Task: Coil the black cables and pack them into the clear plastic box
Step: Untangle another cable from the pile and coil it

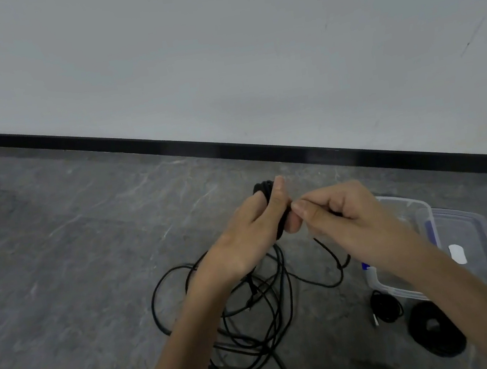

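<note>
Fingers (293,223) of your left hand (244,241) clamp the coiled black cable (264,192) so the loops hold; your right hand (345,216) seemingly pinches its free end for wrapping, beside the clear plastic box (412,201) on the floor (90,270).

Black cables (248,310) (grey veined floor (73,257)).

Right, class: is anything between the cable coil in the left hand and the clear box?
Only the right hand, pinching the cable, and its forearm crossing over the box; nothing else visible.
</note>
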